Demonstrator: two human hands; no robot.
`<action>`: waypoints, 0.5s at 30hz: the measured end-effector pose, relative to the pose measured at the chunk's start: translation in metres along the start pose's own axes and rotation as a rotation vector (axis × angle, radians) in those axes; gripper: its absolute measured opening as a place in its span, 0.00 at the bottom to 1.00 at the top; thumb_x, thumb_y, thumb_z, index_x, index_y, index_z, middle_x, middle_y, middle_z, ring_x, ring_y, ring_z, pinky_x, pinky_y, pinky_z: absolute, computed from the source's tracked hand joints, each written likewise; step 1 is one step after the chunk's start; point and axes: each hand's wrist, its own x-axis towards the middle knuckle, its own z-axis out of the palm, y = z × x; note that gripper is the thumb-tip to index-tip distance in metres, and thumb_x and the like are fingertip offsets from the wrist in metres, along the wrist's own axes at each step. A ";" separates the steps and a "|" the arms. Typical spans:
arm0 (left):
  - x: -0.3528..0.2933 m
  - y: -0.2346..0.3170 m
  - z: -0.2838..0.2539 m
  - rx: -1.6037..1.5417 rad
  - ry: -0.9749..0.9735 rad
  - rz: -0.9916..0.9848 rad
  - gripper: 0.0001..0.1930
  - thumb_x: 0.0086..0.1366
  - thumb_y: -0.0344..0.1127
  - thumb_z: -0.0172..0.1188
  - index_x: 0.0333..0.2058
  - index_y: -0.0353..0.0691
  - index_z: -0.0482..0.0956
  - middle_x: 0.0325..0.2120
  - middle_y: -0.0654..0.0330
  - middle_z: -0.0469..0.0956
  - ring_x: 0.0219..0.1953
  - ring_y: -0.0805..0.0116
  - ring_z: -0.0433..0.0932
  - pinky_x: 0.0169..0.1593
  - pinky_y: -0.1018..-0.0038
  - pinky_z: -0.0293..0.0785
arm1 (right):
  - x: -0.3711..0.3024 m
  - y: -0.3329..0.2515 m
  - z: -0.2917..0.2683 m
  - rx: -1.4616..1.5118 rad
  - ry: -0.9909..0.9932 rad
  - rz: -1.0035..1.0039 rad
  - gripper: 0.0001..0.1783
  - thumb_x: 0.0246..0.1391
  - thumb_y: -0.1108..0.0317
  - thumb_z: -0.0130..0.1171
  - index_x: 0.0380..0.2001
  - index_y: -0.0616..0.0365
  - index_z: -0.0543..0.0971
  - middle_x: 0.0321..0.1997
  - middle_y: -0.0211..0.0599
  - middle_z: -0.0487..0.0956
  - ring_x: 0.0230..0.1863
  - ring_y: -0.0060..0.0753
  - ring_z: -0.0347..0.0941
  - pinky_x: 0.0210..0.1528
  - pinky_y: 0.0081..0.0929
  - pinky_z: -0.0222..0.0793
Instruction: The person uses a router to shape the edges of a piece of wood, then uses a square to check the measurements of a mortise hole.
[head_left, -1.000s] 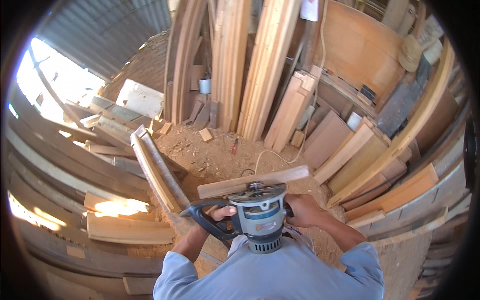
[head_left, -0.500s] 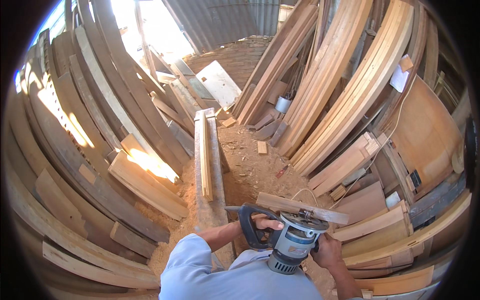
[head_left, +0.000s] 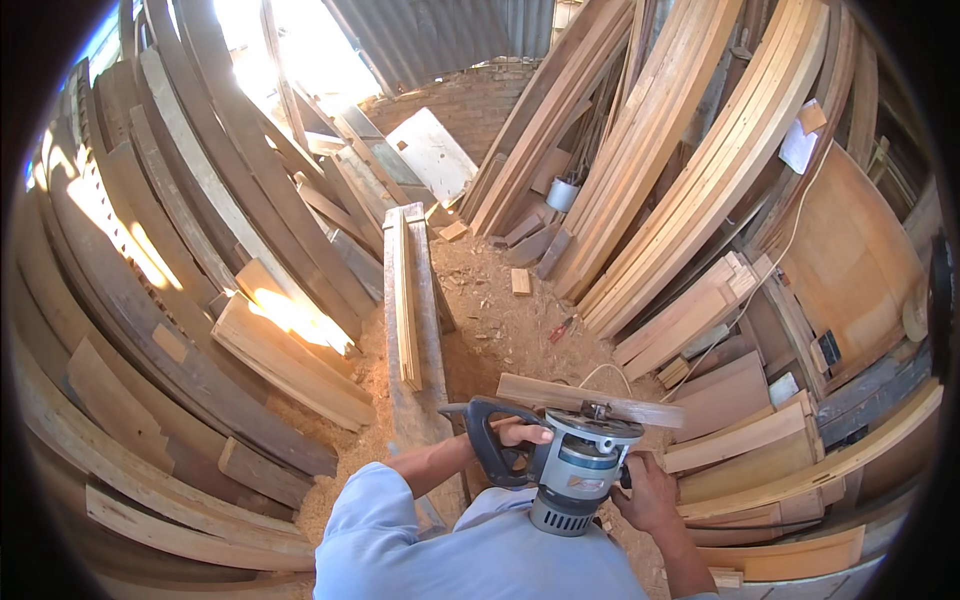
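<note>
A grey and dark blue wood router (head_left: 580,470) is held close to my body, its vented motor end pointing toward me and its round base facing away. My left hand (head_left: 515,434) is closed around the black D-shaped handle on the left. On the other side, my right hand (head_left: 650,492) wraps the dark side knob, which its fingers mostly hide. A flat wooden strip (head_left: 545,390) lies across the router's base; how it is fastened does not show. To the left of the router, a narrow bench plank (head_left: 428,350) carries thin wooden strips (head_left: 406,310).
Tall boards (head_left: 690,190) lean along the right side, and dark planks (head_left: 190,360) line the left. Sawdust covers the floor (head_left: 485,290), with a wood block (head_left: 521,282) and a small red-handled tool (head_left: 561,329) on it. A white cable (head_left: 790,250) hangs at right.
The router has shifted slightly up and left in the picture, tilting so that more of its base shows. Both hands keep their grip. The whole view has shifted slightly.
</note>
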 end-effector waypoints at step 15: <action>0.006 0.009 0.012 0.024 0.058 0.031 0.29 0.60 0.51 0.65 0.48 0.29 0.77 0.37 0.54 0.80 0.41 0.63 0.78 0.45 0.70 0.75 | 0.010 0.015 -0.012 -0.029 -0.195 -0.006 0.20 0.37 0.65 0.70 0.35 0.58 0.75 0.31 0.46 0.77 0.32 0.54 0.77 0.34 0.46 0.74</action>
